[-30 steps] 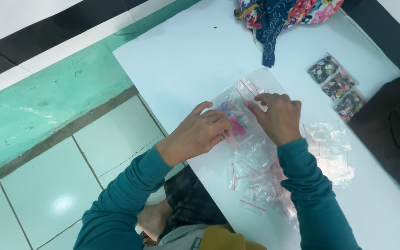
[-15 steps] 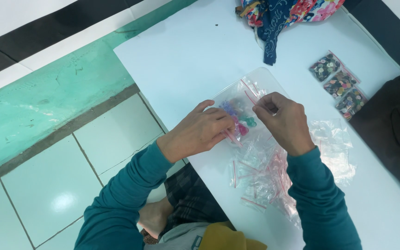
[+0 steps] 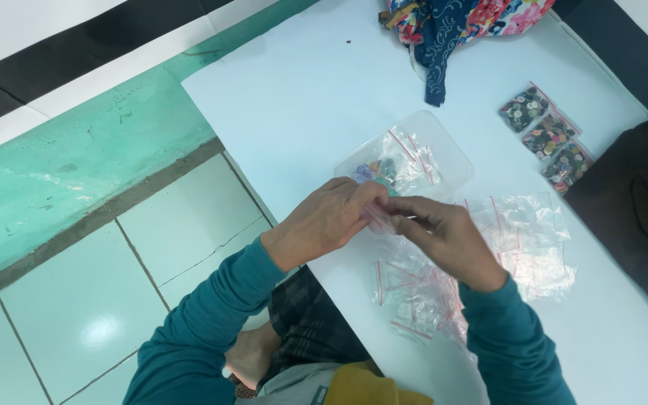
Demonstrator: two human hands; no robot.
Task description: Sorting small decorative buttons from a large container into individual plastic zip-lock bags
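While both hands meet over the near edge of the white table [image 3: 301, 97], the head view shows them sharing one small clear bag [image 3: 379, 217] with a red strip. Left hand [image 3: 329, 221]: fingers curled, tips pressed onto the bag's left end, steadying it. Right hand [image 3: 444, 232]: thumb and forefinger pinch the other end, remaining fingers folded under; the grip looks suited to working the bag's seal, though the seal itself is hidden by the fingers. Bag sits just above the table, between the two hands, touching both.

Just behind the hands, a clear tray [image 3: 444, 146] holds bags of coloured beads [image 3: 381, 168], within easy reach. Right of and below the hands lies a loose heap of empty bags [image 3: 519, 240], spread flat on the table, some under the right wrist. Three filled packets [image 3: 547, 136] lie in a row near the far right edge, well apart. Patterned cloth [image 3: 451, 22] at the far edge. Tiled floor [image 3: 76, 300] at left.
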